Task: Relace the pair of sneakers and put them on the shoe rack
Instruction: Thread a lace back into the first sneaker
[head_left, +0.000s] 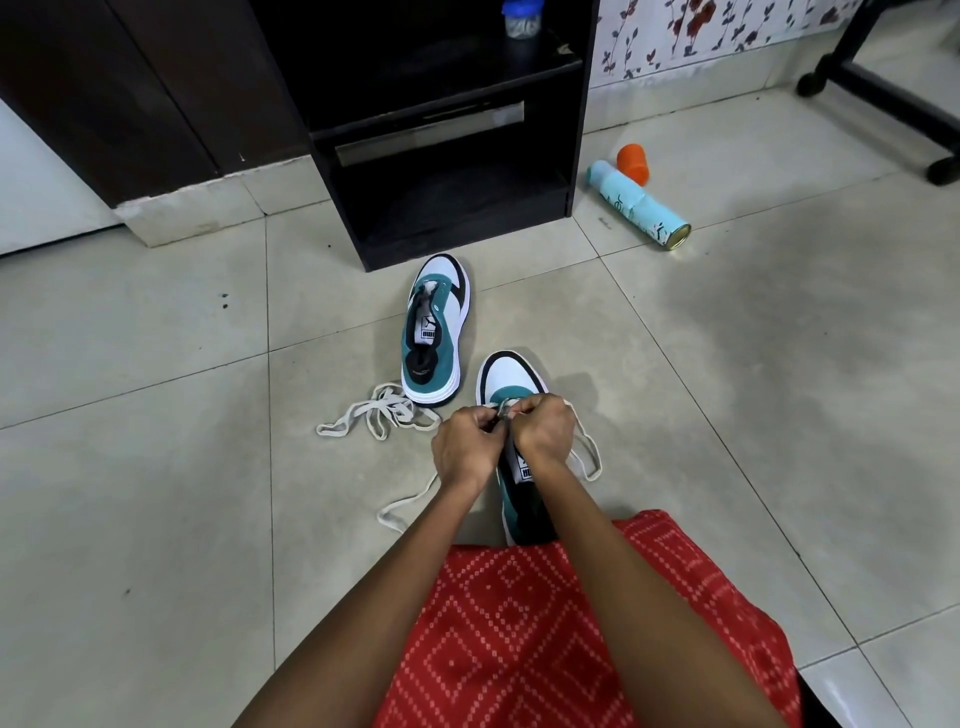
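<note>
**A:** How far along is the job?

**B:** Early, I'd judge. The near teal, white and black sneaker lies on the pale tiled floor, toe pointing away, its heel against the person's red patterned garment. The left hand and the right hand meet over its front eyelets. Each grip is clamped on the flat off-white lace, pinching it. The lace's ends trail out on the tiles to either side, so most eyelets seem still to be threaded.

**A:** And the second shoe?

**B:** The far matching sneaker stands just ahead and to the left, with no lace through it. A second off-white lace lies in a loose tangle at its heel. So there is one shoe barely begun, one not started, and neither is on the rack.

**A:** Where is the rack?

**B:** I take the black wooden shelf unit for it, just beyond the far toe.

**A:** And the room?

**B:** The tiles are glossy, with a few dark specks. A light-blue spray can lies on its side to the right of the unit, with an orange cap just beside it. Behind are a floral-patterned wall and a black wheeled chair base.
</note>
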